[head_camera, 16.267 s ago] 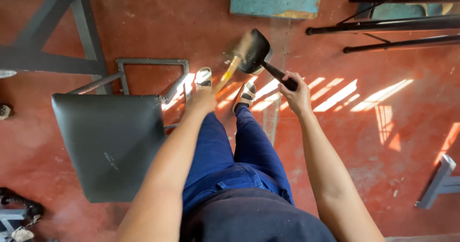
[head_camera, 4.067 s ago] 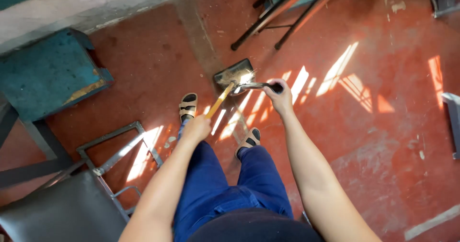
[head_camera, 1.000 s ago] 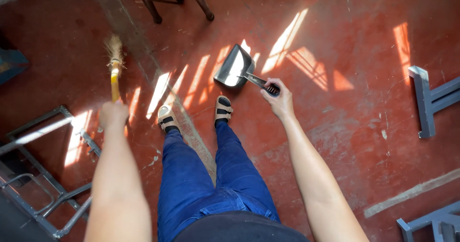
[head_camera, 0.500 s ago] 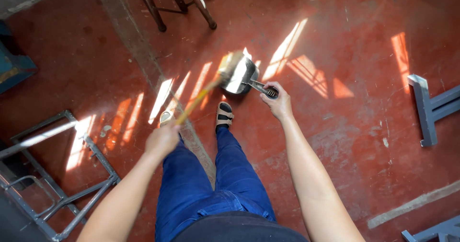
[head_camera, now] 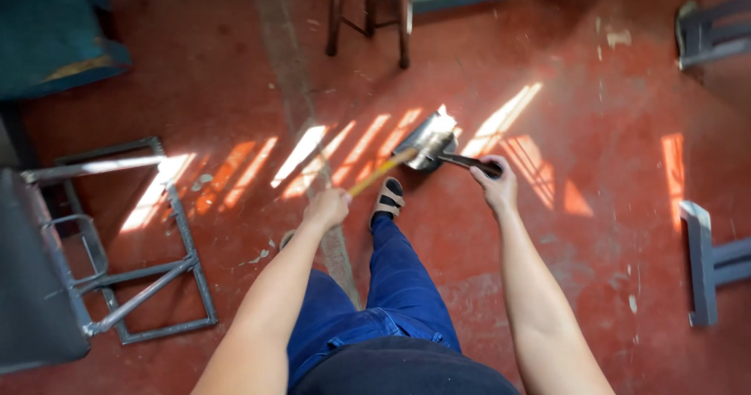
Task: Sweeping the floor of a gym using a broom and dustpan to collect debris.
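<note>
Hands first — our left hand (head_camera: 328, 207) is fisted round the yellow stick of a straw broom (head_camera: 381, 172), right hand (head_camera: 496, 185) clamped on the dustpan (head_camera: 429, 138) handle. Shiny scoop-shaped metal pan sits at 12 o'clock on the scuffed red floor (head_camera: 594, 207) — bristles touching it.

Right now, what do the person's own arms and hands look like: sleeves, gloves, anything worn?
Both arms are bare from above the elbow down, with no sleeves in view. The left hand and right hand wear no gloves; no watch, band or ring is visible, though blur hides fine detail. Further down: blue trousers and a dark top.
</note>
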